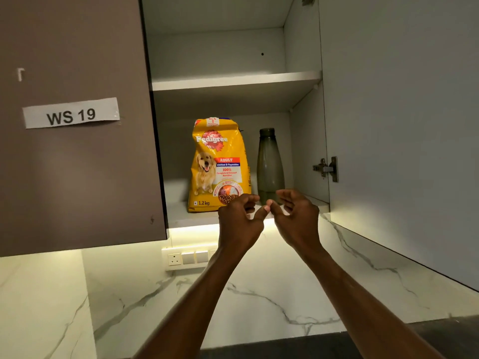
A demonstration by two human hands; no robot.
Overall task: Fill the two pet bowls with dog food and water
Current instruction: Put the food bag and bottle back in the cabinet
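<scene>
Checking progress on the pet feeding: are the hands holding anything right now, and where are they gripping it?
Nothing is held. The left hand and right hand are raised, empty, in front of the dog food bag and bottle.

A home kitchen. An open wall cupboard point(233, 79) with white shelves holds a yellow Pedigree dog food bag point(219, 164) and a grey-green plastic bottle point(269, 164), both just beyond the raised fingertips point(267, 208). Below the fingers runs a white marble-veined backsplash point(259, 294), lit by a strip under the cupboard, with a socket and switch plate point(188, 257). The closed neighbouring door carries a paper label "WS 19" point(71, 113).
</scene>
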